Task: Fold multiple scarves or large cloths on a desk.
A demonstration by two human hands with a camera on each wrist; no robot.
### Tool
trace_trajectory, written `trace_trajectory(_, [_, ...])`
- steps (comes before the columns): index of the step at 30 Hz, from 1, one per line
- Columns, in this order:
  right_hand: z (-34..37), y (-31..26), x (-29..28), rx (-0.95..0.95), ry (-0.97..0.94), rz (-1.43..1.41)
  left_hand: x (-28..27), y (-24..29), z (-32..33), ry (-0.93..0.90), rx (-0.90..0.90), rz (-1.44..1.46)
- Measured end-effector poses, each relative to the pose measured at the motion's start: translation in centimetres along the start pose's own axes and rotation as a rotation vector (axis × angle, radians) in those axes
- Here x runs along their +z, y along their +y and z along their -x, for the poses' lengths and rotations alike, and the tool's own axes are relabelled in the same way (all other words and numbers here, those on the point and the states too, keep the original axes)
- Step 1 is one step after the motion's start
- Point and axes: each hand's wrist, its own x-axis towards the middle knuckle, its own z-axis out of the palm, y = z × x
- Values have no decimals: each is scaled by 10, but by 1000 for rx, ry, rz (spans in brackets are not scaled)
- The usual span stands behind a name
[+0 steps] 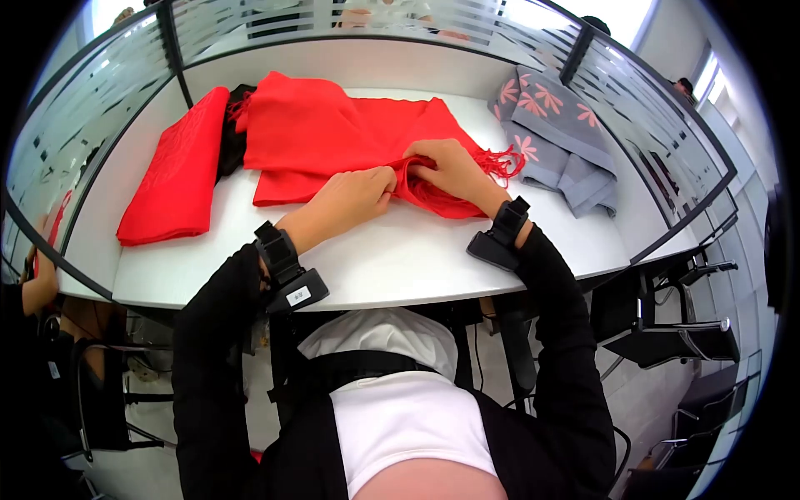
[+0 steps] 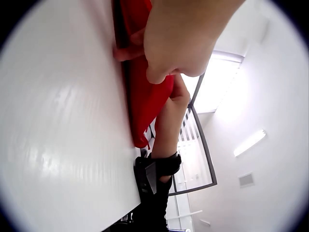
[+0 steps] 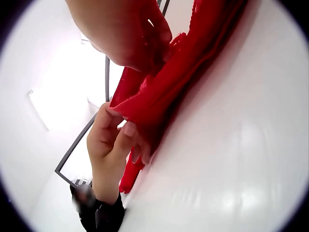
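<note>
A red fringed scarf [image 1: 325,133] lies partly folded across the middle of the white desk, its near right part bunched up into an open fold. My left hand [image 1: 354,200] pinches the near edge of that fold; the right wrist view shows thumb and fingers of this left hand [image 3: 108,137] at the cloth's edge. My right hand [image 1: 454,171] grips the fold from above, with its fingertips tucked inside and partly hidden. Red tassels [image 1: 500,162] stick out beyond the right hand. In the left wrist view the scarf [image 2: 147,101] hangs close over the desk top.
A folded red cloth [image 1: 175,171] lies at the left, beside a black item [image 1: 236,133]. On the right rests a folded grey scarf [image 1: 558,142] with pink flowers. Low partitions [image 1: 333,54] with glass panels enclose the desk [image 1: 367,267]. Chairs [image 1: 667,317] stand outside at the right.
</note>
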Motion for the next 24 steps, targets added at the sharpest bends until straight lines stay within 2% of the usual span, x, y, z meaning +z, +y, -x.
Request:
trace_trajectory(6, [2,-3,-2,45,153,5,-9,9,-1,-74,-186,130])
trace_trajectory(9, [1,-3,-9,105,219,42,-12,5,1,-19,-77,11])
trace_trajectory(12, [-2,0,-24,167,257,143,-31,4,16,40,40,79])
trace_trajectory(14, [-2,3,-40,188,249,222,-51,0,27,-58,-30,-49])
trace_trajectory(17, [-1,26,-77,167,171,133,-86,-26,53,-171,31,-260])
trace_trajectory(18, [-2,35,-93,89,178,203,-104,-25,59,-218,48,-250])
trace_trajectory(19, [-1,37,-110,92,177,375,-123,-27,65,-284,28,-264])
trace_trajectory(20, [-2,35,-131,82,171,374,-145,-24,70,-381,-61,-219])
trace_trajectory(21, [-2,31,-153,76,161,373,-163,-28,77,-372,-20,-181])
trace_trajectory(23, [-7,14,-195,-66,186,534,-195,-16,88,-271,-41,-179])
trace_trajectory(24, [-8,38,-220,-39,182,469,-212,-10,93,-202,-34,-205])
